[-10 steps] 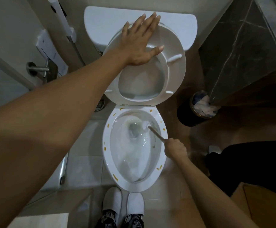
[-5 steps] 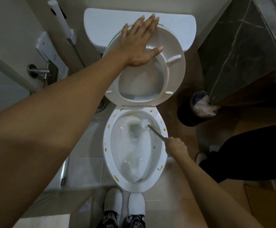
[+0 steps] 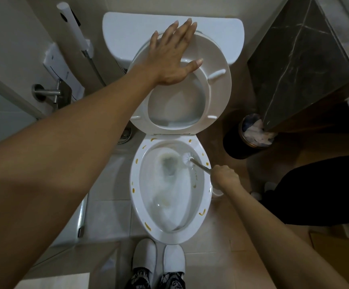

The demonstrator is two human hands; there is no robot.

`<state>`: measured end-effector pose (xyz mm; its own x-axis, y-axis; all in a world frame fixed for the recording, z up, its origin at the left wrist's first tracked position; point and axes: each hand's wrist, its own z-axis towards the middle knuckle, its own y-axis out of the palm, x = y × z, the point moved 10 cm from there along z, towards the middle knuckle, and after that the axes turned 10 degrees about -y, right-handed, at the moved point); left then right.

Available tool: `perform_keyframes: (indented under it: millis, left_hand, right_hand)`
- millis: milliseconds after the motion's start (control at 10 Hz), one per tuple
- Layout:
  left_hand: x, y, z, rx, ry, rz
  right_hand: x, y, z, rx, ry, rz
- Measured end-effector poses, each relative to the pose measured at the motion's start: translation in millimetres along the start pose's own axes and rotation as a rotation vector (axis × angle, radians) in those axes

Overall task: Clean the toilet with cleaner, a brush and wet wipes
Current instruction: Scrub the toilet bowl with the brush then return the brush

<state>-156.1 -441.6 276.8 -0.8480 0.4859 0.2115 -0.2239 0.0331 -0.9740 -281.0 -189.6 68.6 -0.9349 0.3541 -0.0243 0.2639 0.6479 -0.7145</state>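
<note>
White slippers [image 3: 158, 260] on my feet stood at the nearest edge, toes just short of the white ceramic toilet bowl [image 3: 202, 203]. Yellow-brown smears dotted its rim [image 3: 136, 161], and foamy water lay inside. My right hand [image 3: 224, 177] hung over the right rim, fingers curled tight round the thin metal handle of the white-bristled toilet brush [image 3: 188, 157], whose head lay against the upper right inner wall of the bowl. Farther off, the white plastic seat ring [image 3: 221, 88] stood raised, and my left hand [image 3: 174, 57] lay flat on its upper part, fingers spread wide and gripping nothing. Behind it sat the white cistern [image 3: 127, 34]. To the right stood a round black waste bin [image 3: 235, 144] with crumpled paper.
</note>
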Motion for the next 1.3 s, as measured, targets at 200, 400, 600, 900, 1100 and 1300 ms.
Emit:
perform_keyframes:
  millis: [200,400,600,900,1100,1300]
  left_hand:
    - [1.0,-1.3,-1.2,0.003,-0.005,0.002]
    - [1.3,-1.7,-1.3,-0.005,-0.002,0.006]
    - [0.8,-1.4,-0.7,0.000,-0.003,-0.001]
    - [0.3,-0.3,-0.5,0.003,0.006,-0.005]
    - [0.4,-0.4,0.1,0.008,0.003,0.001]
    - [1.0,0.1,0.0,0.007,0.005,-0.009]
  right_hand:
    - [19.3,18.4,-9.0,-0.231,0.028,-0.038]
    - [19.1,3.7,-4.2,-0.096,0.045,0.005]
    - [18.7,14.4,-0.9,-0.170,0.036,-0.025]
    - [-0.8,37.1,-3.8,0.021,-0.035,-0.030]
    - [-4.9,56.6,-10.9,-0.098,-0.059,-0.029]
    - [-39.9,97.4,-22.9,-0.224,-0.199,-0.108]
